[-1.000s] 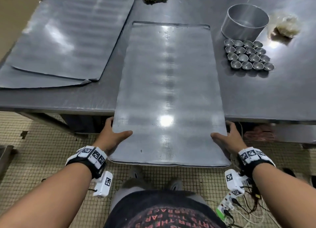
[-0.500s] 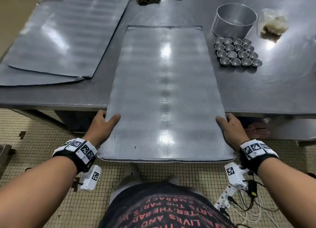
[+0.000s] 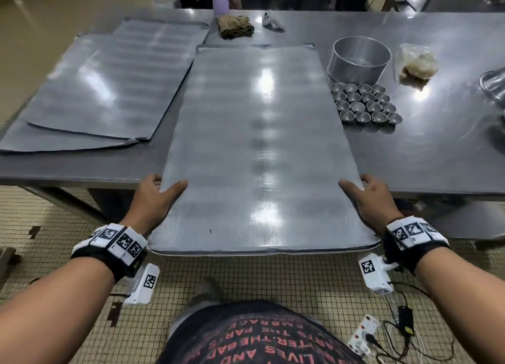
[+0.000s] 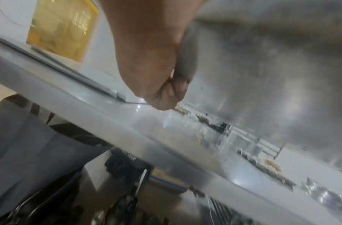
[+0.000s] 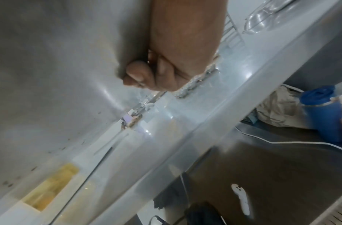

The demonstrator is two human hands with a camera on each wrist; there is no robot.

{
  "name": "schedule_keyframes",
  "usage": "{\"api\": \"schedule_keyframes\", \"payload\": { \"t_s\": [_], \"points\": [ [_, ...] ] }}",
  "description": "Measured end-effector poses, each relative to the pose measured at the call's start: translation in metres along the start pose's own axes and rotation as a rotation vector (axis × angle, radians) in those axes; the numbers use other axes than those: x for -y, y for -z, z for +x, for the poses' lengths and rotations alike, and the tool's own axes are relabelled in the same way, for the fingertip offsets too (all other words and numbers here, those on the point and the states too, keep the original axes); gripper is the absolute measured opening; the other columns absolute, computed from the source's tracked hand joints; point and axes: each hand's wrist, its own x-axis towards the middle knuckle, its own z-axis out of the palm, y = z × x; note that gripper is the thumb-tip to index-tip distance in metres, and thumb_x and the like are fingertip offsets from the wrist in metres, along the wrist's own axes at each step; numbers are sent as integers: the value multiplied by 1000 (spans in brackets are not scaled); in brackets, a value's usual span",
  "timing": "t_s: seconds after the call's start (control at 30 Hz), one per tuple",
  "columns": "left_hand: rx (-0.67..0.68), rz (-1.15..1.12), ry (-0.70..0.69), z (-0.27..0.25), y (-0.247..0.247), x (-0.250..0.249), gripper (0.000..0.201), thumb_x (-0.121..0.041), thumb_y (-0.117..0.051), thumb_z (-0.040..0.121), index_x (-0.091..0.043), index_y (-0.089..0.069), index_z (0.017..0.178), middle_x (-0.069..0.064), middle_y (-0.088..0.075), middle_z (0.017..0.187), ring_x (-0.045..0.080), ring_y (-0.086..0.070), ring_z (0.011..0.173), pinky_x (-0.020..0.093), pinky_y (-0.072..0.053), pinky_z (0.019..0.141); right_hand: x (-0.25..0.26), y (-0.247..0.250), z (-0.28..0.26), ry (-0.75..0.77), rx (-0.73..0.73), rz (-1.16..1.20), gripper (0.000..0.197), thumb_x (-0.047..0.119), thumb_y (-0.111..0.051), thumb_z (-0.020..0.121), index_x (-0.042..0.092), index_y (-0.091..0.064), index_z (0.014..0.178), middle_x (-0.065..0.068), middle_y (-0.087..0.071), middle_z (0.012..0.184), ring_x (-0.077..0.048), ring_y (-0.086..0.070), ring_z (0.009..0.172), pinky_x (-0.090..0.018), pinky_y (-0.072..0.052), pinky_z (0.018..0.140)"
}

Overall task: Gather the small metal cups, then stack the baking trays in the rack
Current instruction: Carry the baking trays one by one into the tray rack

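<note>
Baking trays [image 3: 90, 90] lay overlapped at the left of the desk [image 3: 437, 150], two flat sheets one over the other. Next to them, my left hand [image 3: 153, 199] gripped the left edge of the big baking tray [image 3: 257, 150], thumb lying on top, the fingers [image 4: 177, 86] curled under the sheet. This tray ran from the far part of the desk toward me, and its near end stuck out past the desk edge above the tiled floor [image 3: 246, 276]. My right hand [image 3: 374, 199] held the right edge in the same way, thumb on top, fingers [image 5: 139, 73] folded below. Right of the tray, the small metal cups [image 3: 364, 106] stood gathered in tight rows on the desk, just in front of a round metal pan [image 3: 358, 60]. A plastic bag [image 3: 415, 65] lay beside that pan.
</note>
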Motion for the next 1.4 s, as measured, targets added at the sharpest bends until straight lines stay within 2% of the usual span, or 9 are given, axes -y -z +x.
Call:
{"api": "schedule_keyframes", "payload": {
  "t_s": [0.2, 0.3, 0.43, 0.53, 0.63, 0.7, 0.8, 1.13, 1.4],
  "points": [
    [-152, 76, -108, 18, 37, -40, 47, -50, -79, 83, -18, -60, 111, 1, -72, 100, 18, -70, 88, 35, -54, 71, 71, -7, 24, 190, -45, -80, 26, 29, -72, 90, 9, -65, 105, 9, -68, 90, 17, -59, 63, -3, -42, 56],
    [-257, 89, -157, 28, 75, -63, 61, -72, -74, 68, -22, -63, 102, 1, -74, 98, 22, -72, 89, 41, -58, 79, 120, -22, 48, 273, -28, -100, 34, 36, -72, 89, 9, -68, 110, -1, -74, 99, 7, -67, 76, -16, -54, 72],
    [-419, 109, -223, 34, 136, -99, 48, -50, -74, 86, -10, -64, 111, 2, -70, 98, 21, -66, 86, 29, -46, 69, 199, -62, 66, 406, 33, -203, 53, 60, -66, 83, 18, -67, 116, 2, -72, 102, -22, -69, 97, -30, -51, 85],
    [-531, 66, -244, 34, 194, -115, 40, -49, -75, 85, -15, -63, 101, 3, -73, 94, 24, -70, 83, 30, -54, 69, 255, -106, 74, 492, 114, -100, 67, 60, -69, 83, 10, -60, 126, -4, -67, 113, -18, -63, 97, -15, -47, 76],
    [-633, 32, -264, 28, 261, -121, 35, -52, -76, 82, -21, -60, 91, 5, -75, 97, 28, -72, 90, 45, -58, 79, 307, -162, 83, 543, 192, 14, 55, 55, -74, 81, 15, -64, 117, -1, -73, 106, -16, -69, 93, -27, -56, 87],
    [-711, 27, -285, 22, 302, -122, 28, -44, -76, 88, -22, -61, 94, 2, -73, 97, 25, -71, 90, 40, -57, 78, 338, -201, 88, 596, 228, 15, 29, 39, -73, 88, 19, -66, 109, 3, -74, 98, -15, -71, 89, -35, -57, 91],
    [-843, 65, -301, 3, 360, -123, 31, -36, -75, 91, -13, -61, 106, 1, -70, 95, 16, -67, 82, 23, -50, 68, 382, -263, 92, 674, 278, 52, 56, 62, -73, 77, 20, -67, 114, -2, -74, 104, -22, -71, 97, -49, -55, 94],
    [-1207, 76, -211, -108, 497, -84, 18, -29, -75, 91, -21, -59, 92, -3, -70, 91, 20, -68, 83, 41, -56, 79, 493, -452, 13, 831, 665, 150, 38, 33, -68, 93, 7, -55, 117, -8, -61, 70, -22, -54, 60, -19, -44, 51],
    [-1397, -13, -36, -200, 509, -35, 77, -65, -84, 62, -8, -64, 110, 7, -76, 104, 28, -73, 95, 49, -60, 85, 520, -577, -44, 724, 1089, 304, 17, 22, -72, 91, 13, -59, 96, 2, -71, 69, -1, -62, 50, -13, -47, 46]
  ]
}}
